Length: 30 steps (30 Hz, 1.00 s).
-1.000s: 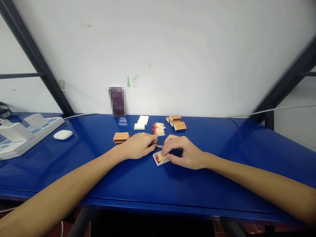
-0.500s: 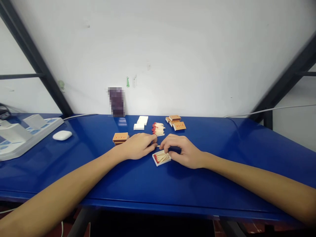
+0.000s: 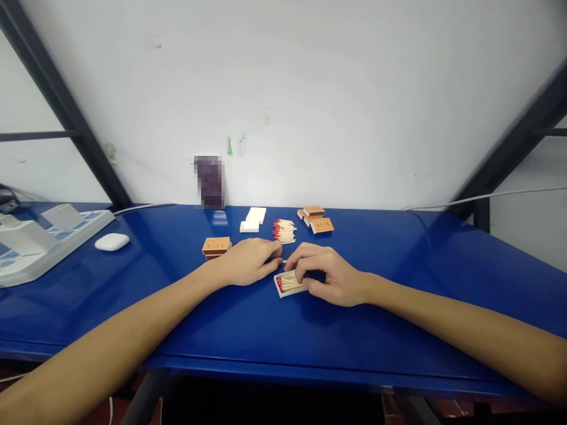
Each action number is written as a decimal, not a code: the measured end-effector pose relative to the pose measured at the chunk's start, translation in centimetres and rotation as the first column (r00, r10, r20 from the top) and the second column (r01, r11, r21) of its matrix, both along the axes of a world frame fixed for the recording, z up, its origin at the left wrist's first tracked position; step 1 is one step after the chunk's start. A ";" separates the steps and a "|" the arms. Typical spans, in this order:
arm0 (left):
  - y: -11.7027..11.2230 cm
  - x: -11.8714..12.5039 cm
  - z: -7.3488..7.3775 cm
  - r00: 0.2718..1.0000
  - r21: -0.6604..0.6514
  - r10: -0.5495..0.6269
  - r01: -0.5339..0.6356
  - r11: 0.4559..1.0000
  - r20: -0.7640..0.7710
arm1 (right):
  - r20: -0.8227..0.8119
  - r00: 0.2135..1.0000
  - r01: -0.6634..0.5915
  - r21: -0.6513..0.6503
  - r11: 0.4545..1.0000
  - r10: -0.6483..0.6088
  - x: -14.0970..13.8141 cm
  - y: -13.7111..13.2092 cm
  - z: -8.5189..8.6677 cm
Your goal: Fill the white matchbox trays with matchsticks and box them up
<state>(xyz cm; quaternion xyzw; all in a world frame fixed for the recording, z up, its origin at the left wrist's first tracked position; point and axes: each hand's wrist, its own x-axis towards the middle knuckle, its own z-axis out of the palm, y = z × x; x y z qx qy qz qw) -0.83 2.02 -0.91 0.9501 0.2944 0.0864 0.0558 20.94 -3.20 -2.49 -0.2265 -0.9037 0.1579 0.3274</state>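
Matches (image 3: 289,283) in tray (image 3: 292,293), right fingers (image 3: 305,264) close

Bare forearms, bare hands

To the left of the white tray (image 3: 277,287) is the left hand (image 3: 248,261), compact, with a broad, smoothly rounded back, slim fingers and a tapered thumb. Behind it the wrist narrows a little, then the left forearm (image 3: 146,319) thickens steadily, long and bare, its outline smooth.

To the right of the tray is the right hand (image 3: 334,274), with slender, jointed fingers, softly rounded knuckles and a slim thumb. Its wrist is narrow too, and the right forearm (image 3: 443,319), equally bare, widens as it runs farther from the tray. The fingernails on both hands are too small to make out.
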 end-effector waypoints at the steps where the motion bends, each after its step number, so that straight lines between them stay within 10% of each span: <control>1: 0.0 0.0 0.0 1.000 -0.004 0.002 -0.002 1.000 0.001 | 0.011 1.000 -0.006 0.002 1.000 0.006 0.0 0.0 0.0; 15: 0.0 0.0 -0.1 1.000 0.028 -0.007 0.007 1.000 0.001 | -0.053 0.989 0.137 0.046 0.989 -0.135 -0.2 0.4 -0.4; 22: 0.0 0.0 0.0 1.000 0.008 -0.025 0.025 1.000 0.009 | -0.037 0.868 0.487 -0.128 0.864 -0.494 -0.5 2.0 -0.8; 30: -0.1 -0.1 0.1 1.000 0.016 -0.026 0.027 1.000 -0.012 | 0.167 0.813 0.576 -0.097 0.812 -0.557 -0.7 2.1 -0.9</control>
